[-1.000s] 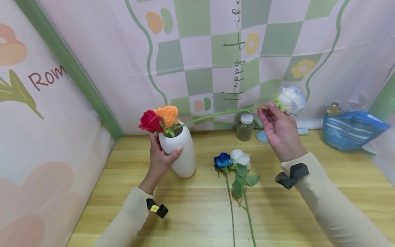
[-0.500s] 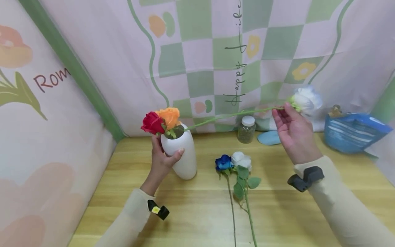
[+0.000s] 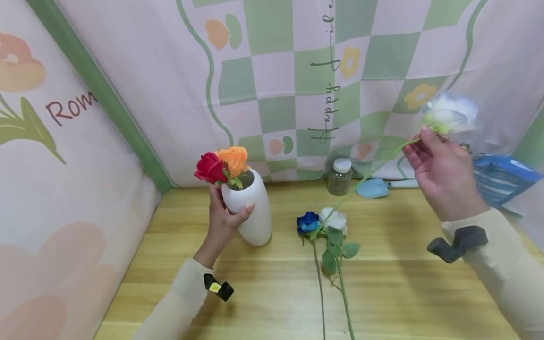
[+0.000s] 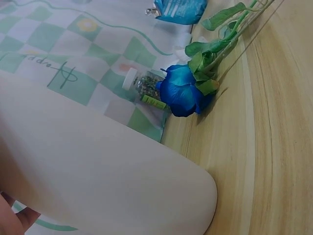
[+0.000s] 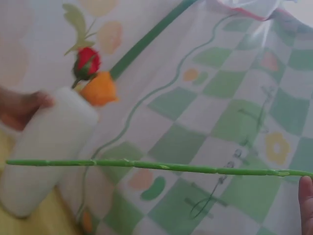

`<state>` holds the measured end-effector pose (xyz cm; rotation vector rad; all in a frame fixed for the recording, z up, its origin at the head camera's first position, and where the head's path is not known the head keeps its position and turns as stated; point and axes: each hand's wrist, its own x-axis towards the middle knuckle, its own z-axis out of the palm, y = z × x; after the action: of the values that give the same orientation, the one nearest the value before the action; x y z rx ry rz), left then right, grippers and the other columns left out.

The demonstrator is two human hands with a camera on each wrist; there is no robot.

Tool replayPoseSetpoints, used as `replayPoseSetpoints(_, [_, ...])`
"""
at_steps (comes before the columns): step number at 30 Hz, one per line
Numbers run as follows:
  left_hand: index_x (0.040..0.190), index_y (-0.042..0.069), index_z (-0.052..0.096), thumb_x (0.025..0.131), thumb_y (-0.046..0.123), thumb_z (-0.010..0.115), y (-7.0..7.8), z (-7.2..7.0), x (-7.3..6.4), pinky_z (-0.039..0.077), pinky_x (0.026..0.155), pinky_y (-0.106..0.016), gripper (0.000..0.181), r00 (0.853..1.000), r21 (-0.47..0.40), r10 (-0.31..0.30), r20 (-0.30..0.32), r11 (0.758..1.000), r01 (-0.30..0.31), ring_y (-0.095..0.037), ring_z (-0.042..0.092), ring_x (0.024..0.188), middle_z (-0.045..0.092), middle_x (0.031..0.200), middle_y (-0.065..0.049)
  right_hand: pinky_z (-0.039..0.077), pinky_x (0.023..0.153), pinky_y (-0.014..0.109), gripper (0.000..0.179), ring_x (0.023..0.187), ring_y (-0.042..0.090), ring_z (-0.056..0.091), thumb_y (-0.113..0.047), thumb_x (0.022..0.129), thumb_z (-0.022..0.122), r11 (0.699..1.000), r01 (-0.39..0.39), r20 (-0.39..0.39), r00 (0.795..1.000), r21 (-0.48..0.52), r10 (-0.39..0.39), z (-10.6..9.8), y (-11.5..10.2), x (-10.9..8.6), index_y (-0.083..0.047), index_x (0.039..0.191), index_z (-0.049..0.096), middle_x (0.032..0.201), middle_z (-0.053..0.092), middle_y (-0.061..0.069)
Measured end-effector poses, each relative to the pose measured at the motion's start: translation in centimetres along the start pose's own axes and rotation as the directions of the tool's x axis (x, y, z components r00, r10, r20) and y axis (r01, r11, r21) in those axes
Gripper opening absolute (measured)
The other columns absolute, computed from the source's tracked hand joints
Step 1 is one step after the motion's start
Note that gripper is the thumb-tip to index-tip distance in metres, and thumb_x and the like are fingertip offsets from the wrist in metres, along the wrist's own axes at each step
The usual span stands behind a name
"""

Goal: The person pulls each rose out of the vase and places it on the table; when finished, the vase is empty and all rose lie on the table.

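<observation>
My left hand (image 3: 225, 222) grips the white vase (image 3: 255, 212) round its upper side, the thumb on the near face. From the vase mouth a red rose (image 3: 210, 167) and an orange rose (image 3: 233, 161) stick out, leaning left. Higher up at the right, my right hand (image 3: 446, 174) pinches a pale white-blue rose (image 3: 452, 113) just under its bloom. Its bare green stem (image 5: 161, 167) crosses the right wrist view, apart from the vase; in the head view it is blurred. A blue rose (image 3: 308, 223) and a white rose (image 3: 333, 220) lie side by side on the table.
At the back of the wooden table (image 3: 272, 293) stand a lidded jar of granules (image 3: 339, 178) and a light blue trowel (image 3: 374, 188). A blue bag (image 3: 505, 174) sits behind my right hand. A printed cloth (image 3: 272, 71) hangs along the back.
My right hand has moved right and up with the pale rose, and its stem end has come out of the vase mouth. The left hand stays on the vase.
</observation>
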<state>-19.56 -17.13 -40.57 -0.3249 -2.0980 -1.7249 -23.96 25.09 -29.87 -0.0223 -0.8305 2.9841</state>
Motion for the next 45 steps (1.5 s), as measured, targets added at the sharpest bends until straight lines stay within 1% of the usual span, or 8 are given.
replayPoseSetpoints(5, [0.143,0.015,0.030,0.074,0.021,0.077,0.1,-0.1,0.0,0.054,0.099,-0.044,0.083,1.000,0.008,-0.004,-0.014,1.000,0.004,-0.020,0.055,0.120,0.050,0.136,-0.007,0.059,0.072,0.027,0.007,0.075,0.020,0.067,0.001,0.093,0.062,0.971,-0.038,0.063,0.997,-0.237,0.055,-1.3,1.4,-0.5,0.003,0.096,0.068,0.085,0.069,0.011])
replayPoseSetpoints(10, [0.143,0.015,0.029,0.074,0.021,0.077,0.0,-0.1,0.0,0.054,0.099,-0.044,0.084,1.000,0.004,-0.012,-0.011,1.000,0.012,-0.021,0.055,0.121,0.050,0.136,-0.007,0.060,0.069,0.024,0.011,0.071,0.016,0.069,-0.002,0.093,0.064,0.878,-0.135,0.023,0.986,-0.459,0.164,-3.2,2.9,-1.1,-0.002,0.091,0.074,0.082,0.073,0.006])
replayPoseSetpoints(13, [0.143,0.015,0.029,0.074,0.021,0.077,0.0,-0.1,0.0,0.053,0.100,-0.047,0.084,1.000,0.008,-0.015,-0.006,1.000,0.015,-0.021,0.054,0.122,0.049,0.137,-0.008,0.061,0.069,0.025,0.015,0.070,0.015,0.071,-0.002,0.094,0.063,0.829,-0.200,-0.001,0.972,-0.522,0.234,-4.4,3.9,-1.5,-0.004,0.086,0.075,0.079,0.074,0.005])
replayPoseSetpoints(17, [0.142,0.014,0.029,0.074,0.022,0.076,0.1,0.0,0.1,0.052,0.101,-0.051,0.083,1.000,0.012,-0.014,-0.003,1.000,0.014,-0.021,0.054,0.121,0.049,0.137,-0.008,0.061,0.066,0.024,0.018,0.067,0.012,0.071,-0.004,0.095,0.064,0.759,-0.218,-0.016,0.964,-0.614,0.264,-5.7,5.3,-1.9,-0.007,0.081,0.075,0.075,0.075,0.003])
replayPoseSetpoints(22, [0.143,0.014,0.029,0.074,0.023,0.076,0.1,0.0,0.0,0.052,0.101,-0.052,0.084,1.000,0.010,-0.015,-0.004,1.000,0.015,-0.022,0.054,0.121,0.049,0.137,-0.009,0.060,0.066,0.022,0.017,0.065,0.008,0.069,-0.008,0.093,0.067,0.653,-0.270,-0.090,0.951,-0.708,0.296,-6.8,6.5,-2.1,-0.011,0.078,0.074,0.076,0.075,-0.001])
replayPoseSetpoints(26, [0.144,0.016,0.028,0.074,0.023,0.076,0.1,0.0,0.1,0.052,0.101,-0.050,0.086,1.000,0.014,-0.012,0.001,1.000,0.012,-0.022,0.054,0.122,0.049,0.137,-0.008,0.060,0.066,0.021,0.017,0.064,0.005,0.068,-0.011,0.094,0.068,0.543,-0.300,-0.146,0.940,-0.784,0.309,-7.6,7.2,-2.3,-0.015,0.078,0.072,0.077,0.075,-0.005])
replayPoseSetpoints(32, [0.143,0.017,0.028,0.075,0.025,0.076,0.1,0.0,0.1,0.053,0.101,-0.052,0.084,1.000,0.015,-0.015,-0.001,1.000,0.015,-0.021,0.055,0.122,0.049,0.136,-0.008,0.061,0.067,0.023,0.019,0.064,0.006,0.068,-0.012,0.097,0.063,0.407,-0.299,-0.170,0.931,-0.863,0.323,-8.9,8.2,-2.8,-0.015,0.079,0.070,0.075,0.073,-0.006])
replayPoseSetpoints(45, [0.144,0.017,0.028,0.074,0.022,0.076,0.2,0.0,0.1,0.054,0.100,-0.042,0.085,1.000,0.007,-0.011,0.001,1.000,0.011,-0.020,0.055,0.122,0.049,0.138,-0.007,0.061,0.066,0.026,0.011,0.065,0.008,0.069,-0.014,0.097,0.063,0.321,-0.312,-0.209,0.926,-0.894,0.316,-11.1,9.7,-3.2,-0.004,0.092,0.062,0.077,0.072,-0.004])
